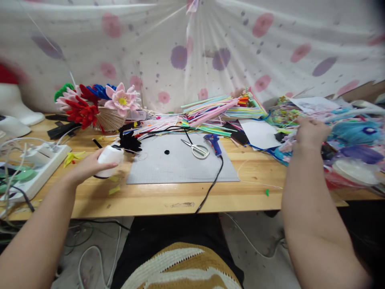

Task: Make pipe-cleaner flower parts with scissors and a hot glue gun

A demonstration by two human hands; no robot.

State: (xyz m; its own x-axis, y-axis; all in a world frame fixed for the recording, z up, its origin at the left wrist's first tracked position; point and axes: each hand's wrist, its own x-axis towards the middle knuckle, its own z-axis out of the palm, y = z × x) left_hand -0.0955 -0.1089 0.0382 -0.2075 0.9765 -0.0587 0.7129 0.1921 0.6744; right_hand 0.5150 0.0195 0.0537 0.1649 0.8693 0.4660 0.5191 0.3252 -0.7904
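Note:
At the left of the table my left hand is wrapped round a white rounded object with a dark top. A black fluffy flower lies just beyond it. Far to the right, my right hand reaches into a pile of craft materials; its fingers are bent and blurred, and what they touch is hidden. Between the hands lies a grey mat bearing a small black disc, scissors with white handles and a blue glue gun.
Pastel pipe cleaners are heaped behind the mat. Pipe-cleaner flowers stand at the back left, near a white power strip. White paper lies right of the mat. The glue gun's black cable crosses the table's front edge.

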